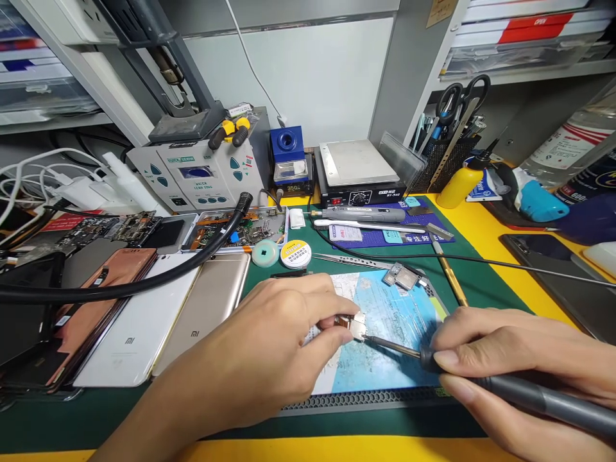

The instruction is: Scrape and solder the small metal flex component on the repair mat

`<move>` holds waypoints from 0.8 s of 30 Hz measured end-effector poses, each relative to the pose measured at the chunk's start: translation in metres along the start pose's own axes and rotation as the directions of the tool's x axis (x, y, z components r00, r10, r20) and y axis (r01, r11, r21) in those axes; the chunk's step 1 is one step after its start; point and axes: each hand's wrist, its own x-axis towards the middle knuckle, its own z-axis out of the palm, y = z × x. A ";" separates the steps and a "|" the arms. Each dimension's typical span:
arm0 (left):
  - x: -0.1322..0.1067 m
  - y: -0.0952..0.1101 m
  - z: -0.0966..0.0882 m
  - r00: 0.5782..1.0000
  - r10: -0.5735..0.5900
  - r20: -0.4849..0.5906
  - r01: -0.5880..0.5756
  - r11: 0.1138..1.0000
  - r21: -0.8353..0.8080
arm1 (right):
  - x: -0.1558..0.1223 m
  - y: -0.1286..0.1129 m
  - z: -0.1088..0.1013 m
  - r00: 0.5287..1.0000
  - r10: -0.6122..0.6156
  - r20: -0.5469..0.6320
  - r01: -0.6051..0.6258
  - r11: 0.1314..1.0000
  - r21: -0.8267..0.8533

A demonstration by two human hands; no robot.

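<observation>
**A:** Where's the part?

**B:** Small metal shield (357,328), held just above the blue-and-white printed sheet (399,321) on the green repair mat (476,289). L hand (269,340) has it, fingers (332,314) pressed together, pinching its edge.

**A:** R hand?

**B:** R hand (524,366) grips a soldering iron (543,401) pen-style, tip at the shield. Touching or just beside, can't tell from here.

**A:** Risks?

**B:** If the iron's hot, heat could travel thru the metal & burn bare fingers. A slip of the tip could do the same. Tiny part + tight pinch = it could spring out, maybe toward the tweezers (351,261) or solder spool (295,254).

**A:** Anything else?

**B:** Hot-air hose (120,289) lies across the phones (129,327) nr the L forearm. If an arm snags it, stuff could get dragged across the desk (481,256).
</observation>
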 end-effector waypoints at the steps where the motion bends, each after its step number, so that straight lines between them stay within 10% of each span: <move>1: 0.000 0.000 0.000 1.000 -0.001 0.000 0.001 1.000 0.003 | 0.000 0.000 0.000 1.000 0.004 0.010 -0.003 1.000 -0.010; 24: 0.001 0.000 0.000 1.000 -0.008 -0.004 0.008 1.000 0.014 | -0.001 0.000 0.001 0.999 0.031 0.017 -0.032 0.999 0.016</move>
